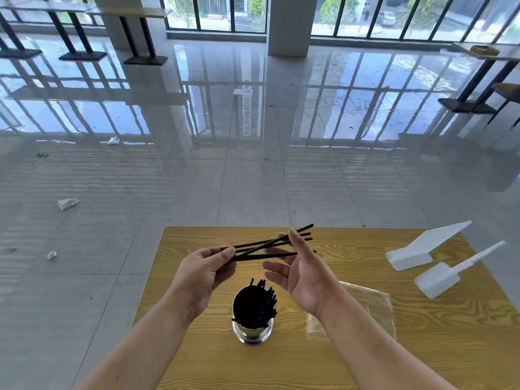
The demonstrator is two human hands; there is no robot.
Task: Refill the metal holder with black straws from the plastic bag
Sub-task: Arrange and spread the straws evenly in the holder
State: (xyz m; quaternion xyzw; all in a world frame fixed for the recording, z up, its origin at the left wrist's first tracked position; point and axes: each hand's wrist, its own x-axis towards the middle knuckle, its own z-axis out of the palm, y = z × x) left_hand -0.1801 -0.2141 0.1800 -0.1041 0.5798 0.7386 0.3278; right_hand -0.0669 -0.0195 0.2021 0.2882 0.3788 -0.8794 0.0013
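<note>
left hand (204, 273): pinched the fanned thin black plastic straws (270, 246) at one end, probably to even them up
right hand (302, 273): fingers spread, palm up, empty
shiny metal cylinder holder (252, 330): sat below, already pretty full

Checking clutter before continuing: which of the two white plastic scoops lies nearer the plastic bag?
The smaller white scoop, nearer the person, lies closer to the plastic bag; the larger white scoop sits farther back on the table.

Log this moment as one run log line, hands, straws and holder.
left hand: pinching loose straws | right hand: open beside them | metal holder: partly filled | plastic bag: flat on table
</note>
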